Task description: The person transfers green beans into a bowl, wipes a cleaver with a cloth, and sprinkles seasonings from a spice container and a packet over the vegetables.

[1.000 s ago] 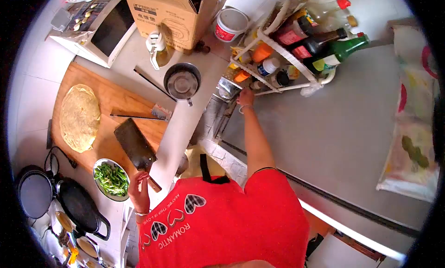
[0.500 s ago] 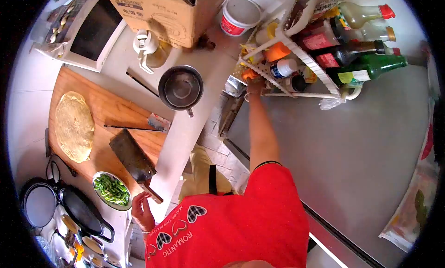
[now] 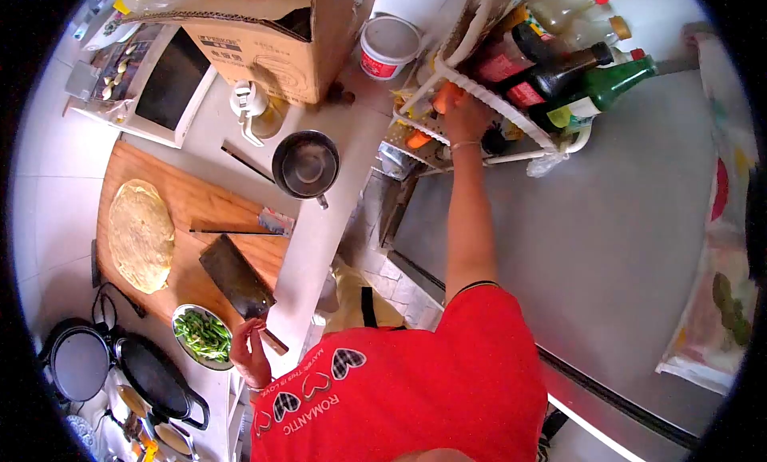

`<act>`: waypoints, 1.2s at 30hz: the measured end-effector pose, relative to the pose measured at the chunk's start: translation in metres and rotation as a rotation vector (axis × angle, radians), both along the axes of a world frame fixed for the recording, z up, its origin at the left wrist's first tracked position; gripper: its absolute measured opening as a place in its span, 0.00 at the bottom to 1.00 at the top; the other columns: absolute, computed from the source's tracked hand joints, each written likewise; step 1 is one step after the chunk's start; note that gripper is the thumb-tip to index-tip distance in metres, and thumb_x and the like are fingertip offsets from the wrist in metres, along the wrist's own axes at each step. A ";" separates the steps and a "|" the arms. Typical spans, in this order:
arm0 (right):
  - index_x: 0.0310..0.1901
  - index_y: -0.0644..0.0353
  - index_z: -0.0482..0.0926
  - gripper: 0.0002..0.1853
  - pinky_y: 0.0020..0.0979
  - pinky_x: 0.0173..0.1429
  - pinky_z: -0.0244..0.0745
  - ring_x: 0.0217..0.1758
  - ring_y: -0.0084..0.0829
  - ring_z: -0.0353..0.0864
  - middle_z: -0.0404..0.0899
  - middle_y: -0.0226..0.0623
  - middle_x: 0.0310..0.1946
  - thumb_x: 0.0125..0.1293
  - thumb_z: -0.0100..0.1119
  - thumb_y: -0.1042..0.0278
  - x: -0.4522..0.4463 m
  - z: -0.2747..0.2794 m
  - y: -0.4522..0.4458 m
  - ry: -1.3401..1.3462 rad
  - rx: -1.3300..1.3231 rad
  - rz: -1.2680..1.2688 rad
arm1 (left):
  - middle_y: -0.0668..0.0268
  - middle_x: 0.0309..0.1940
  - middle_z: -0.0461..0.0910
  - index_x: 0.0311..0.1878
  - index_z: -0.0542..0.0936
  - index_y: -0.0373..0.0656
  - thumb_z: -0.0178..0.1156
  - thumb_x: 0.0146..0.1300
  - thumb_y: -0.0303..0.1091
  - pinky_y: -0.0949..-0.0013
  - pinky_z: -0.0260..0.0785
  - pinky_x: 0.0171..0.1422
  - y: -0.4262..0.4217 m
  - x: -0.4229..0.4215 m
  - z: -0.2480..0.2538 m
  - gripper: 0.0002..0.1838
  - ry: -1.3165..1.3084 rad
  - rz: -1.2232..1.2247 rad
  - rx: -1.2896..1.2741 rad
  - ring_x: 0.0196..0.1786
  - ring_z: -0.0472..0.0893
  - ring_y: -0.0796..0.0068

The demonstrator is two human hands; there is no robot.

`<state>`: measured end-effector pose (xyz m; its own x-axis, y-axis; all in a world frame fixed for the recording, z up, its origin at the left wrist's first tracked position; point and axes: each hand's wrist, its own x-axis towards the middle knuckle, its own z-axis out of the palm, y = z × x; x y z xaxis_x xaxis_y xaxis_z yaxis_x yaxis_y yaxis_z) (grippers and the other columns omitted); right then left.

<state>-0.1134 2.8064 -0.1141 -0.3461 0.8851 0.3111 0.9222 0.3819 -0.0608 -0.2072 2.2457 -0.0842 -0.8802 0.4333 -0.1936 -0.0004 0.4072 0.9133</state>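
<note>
- The right hand point(image 3: 465, 120) covers much of the orange-topped container point(image 3: 442, 99), whose lower body I can't see in the rack point(image 3: 511, 117).
- Its fingers bend over that orange top; whether they grip, I can't tell.
- With so little showing, the container's long axis is unreadable.
- It sits at the fingertips, near the rack's bench-side end.
- The left hand point(image 3: 252, 354), loosely curled, is just beside the cleaver point(image 3: 236, 278); contact is unclear.
- The cleaver's handle slants toward the bench's point(image 3: 307, 250) near edge.
</note>
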 end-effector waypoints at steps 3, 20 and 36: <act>0.46 0.50 0.81 0.18 0.46 0.56 0.70 0.48 0.48 0.79 0.81 0.46 0.45 0.64 0.49 0.49 -0.007 0.017 -0.001 -0.152 -0.187 0.002 | 0.60 0.36 0.81 0.42 0.78 0.33 0.52 0.64 0.18 0.70 0.72 0.49 -0.001 0.000 0.004 0.07 0.016 -0.006 0.004 0.40 0.80 0.71; 0.51 0.63 0.66 0.29 0.43 0.56 0.67 0.53 0.49 0.68 0.64 0.49 0.49 0.49 0.71 0.68 0.030 -0.087 -0.153 0.810 -0.155 0.085 | 0.60 0.34 0.81 0.40 0.78 0.33 0.51 0.63 0.18 0.70 0.72 0.47 0.000 -0.014 -0.012 0.07 0.005 -0.064 0.069 0.38 0.80 0.72; 0.46 0.61 0.78 0.20 0.42 0.57 0.70 0.47 0.47 0.77 0.81 0.44 0.39 0.60 0.58 0.53 -0.028 -0.224 -0.025 0.132 -0.423 0.091 | 0.59 0.34 0.80 0.41 0.78 0.32 0.50 0.64 0.18 0.70 0.73 0.45 0.003 -0.005 -0.029 0.08 -0.082 -0.062 -0.030 0.38 0.80 0.71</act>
